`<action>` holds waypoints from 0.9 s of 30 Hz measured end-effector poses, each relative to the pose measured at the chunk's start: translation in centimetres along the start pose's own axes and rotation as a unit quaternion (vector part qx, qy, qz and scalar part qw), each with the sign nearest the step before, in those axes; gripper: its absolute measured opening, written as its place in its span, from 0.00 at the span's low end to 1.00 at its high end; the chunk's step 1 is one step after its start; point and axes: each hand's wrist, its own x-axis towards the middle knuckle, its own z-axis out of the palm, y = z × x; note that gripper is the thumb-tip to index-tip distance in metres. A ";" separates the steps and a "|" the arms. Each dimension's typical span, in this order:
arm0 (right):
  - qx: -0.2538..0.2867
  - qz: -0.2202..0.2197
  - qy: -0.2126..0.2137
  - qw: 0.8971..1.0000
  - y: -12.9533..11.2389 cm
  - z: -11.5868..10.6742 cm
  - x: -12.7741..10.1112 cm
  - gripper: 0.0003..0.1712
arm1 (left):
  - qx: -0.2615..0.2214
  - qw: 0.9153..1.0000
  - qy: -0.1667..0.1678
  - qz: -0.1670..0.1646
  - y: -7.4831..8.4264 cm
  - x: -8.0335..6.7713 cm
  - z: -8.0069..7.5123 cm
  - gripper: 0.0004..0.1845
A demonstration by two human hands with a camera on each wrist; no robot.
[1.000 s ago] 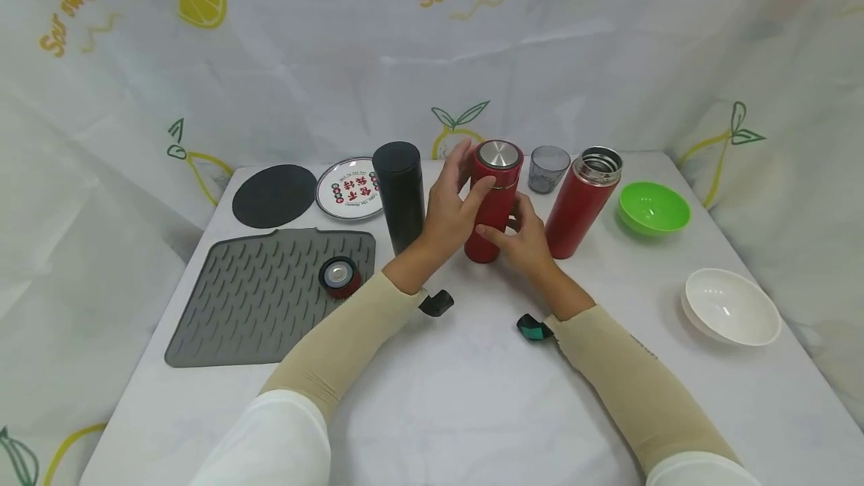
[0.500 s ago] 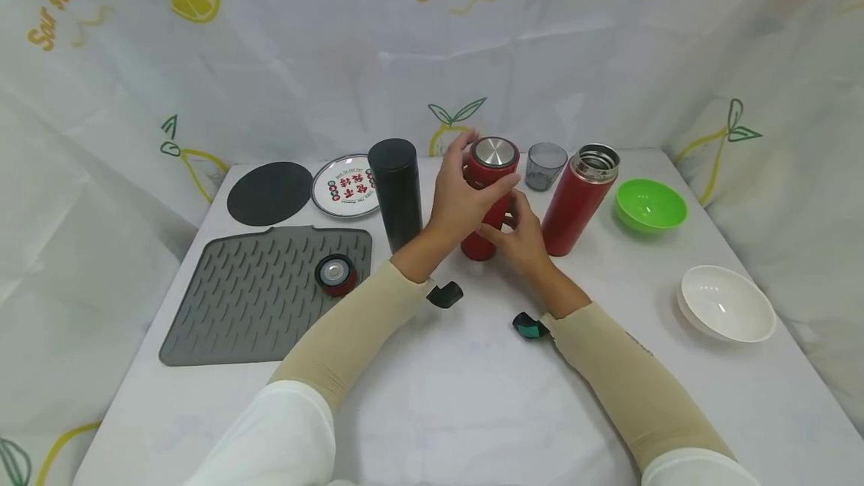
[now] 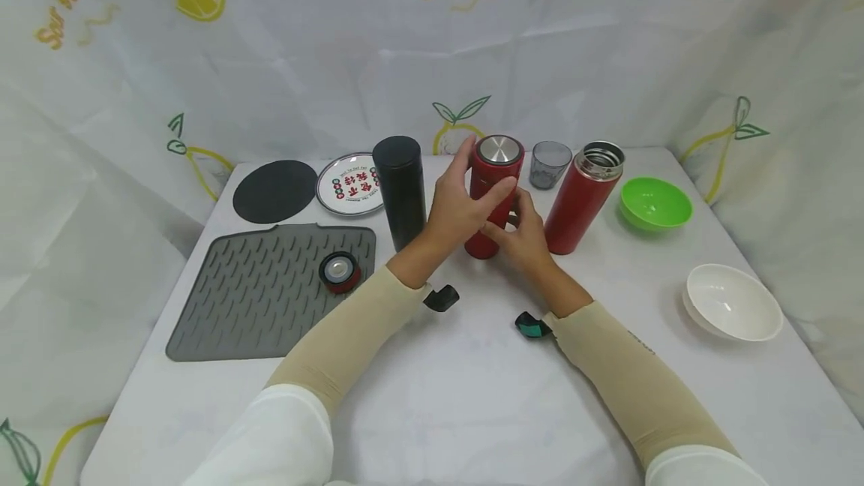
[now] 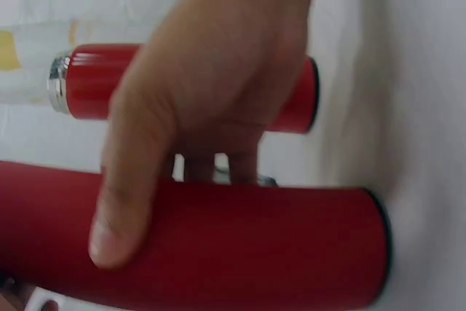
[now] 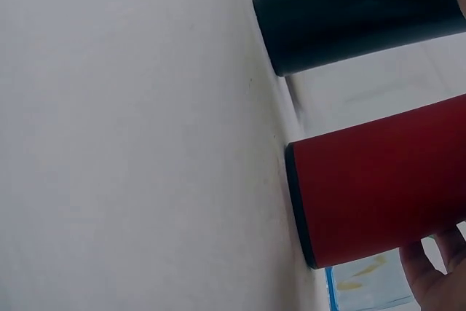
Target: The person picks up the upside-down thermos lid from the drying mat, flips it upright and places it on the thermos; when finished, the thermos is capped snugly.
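Red flask with steel-topped cap [image 3: 495,197] stands upright on the white table [image 3: 472,388], mid-back, between the black flask [image 3: 401,190] to its left and an uncapped red flask [image 3: 580,197] to its right. Left hand [image 3: 459,205] wraps the upper body just under the cap: thumb lies across the front, index finger reaches up beside the cap's far edge. In the left wrist view the thumb [image 4: 127,202] presses flat on the red wall, other fingers curled round behind it. Right hand [image 3: 523,235] holds the lower half of the same flask from the right side, fingers bent against it; thumb and fingertips meet the red surface near the left hand's thumb. Right wrist view shows only the flask's base resting on the table and a bit of one finger [image 5: 437,274] beside it. Both grips closed on the flask, nothing loose in either palm. Loose red cap [image 3: 340,271] sits on the grey ribbed mat [image 3: 256,298], well left. Behind: black round pad [image 3: 274,191], printed plate [image 3: 349,186], grey tumbler [image 3: 550,164]. Right side: green bowl [image 3: 655,204], white bowl [image 3: 732,302].
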 end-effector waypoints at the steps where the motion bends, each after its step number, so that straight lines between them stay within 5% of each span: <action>1: -0.002 -0.005 0.002 1.000 0.1 -0.1 0.1 0.45 | 0.004 1.000 -0.005 -0.015 0.2 0.3 0.3 0.45; 6: -0.008 -0.009 0.009 1.000 0.3 -0.3 0.4 0.43 | 0.014 0.997 -0.018 -0.076 0.7 2.1 1.3 0.51; 10: -0.023 0.005 0.005 1.000 0.4 -0.3 0.3 0.45 | -0.010 0.996 -0.033 -0.081 0.5 2.6 0.5 0.49; 18: -0.019 0.013 0.002 1.000 0.0 -0.4 -0.1 0.47 | -0.061 0.983 -0.156 -0.077 0.4 3.3 -1.8 0.56; 20: -0.019 0.021 -0.006 1.000 0.0 -0.3 -0.1 0.49 | -0.055 0.987 -0.131 -0.069 0.4 2.7 -1.8 0.57; 23: -0.019 0.016 -0.013 1.000 0.2 -0.1 -0.1 0.48 | -0.034 0.998 -0.035 -0.049 0.5 1.1 -0.8 0.54; 27: -0.013 -0.012 -0.011 1.000 0.4 -0.1 0.0 0.44 | -0.002 0.997 0.057 -0.045 0.8 0.3 1.0 0.48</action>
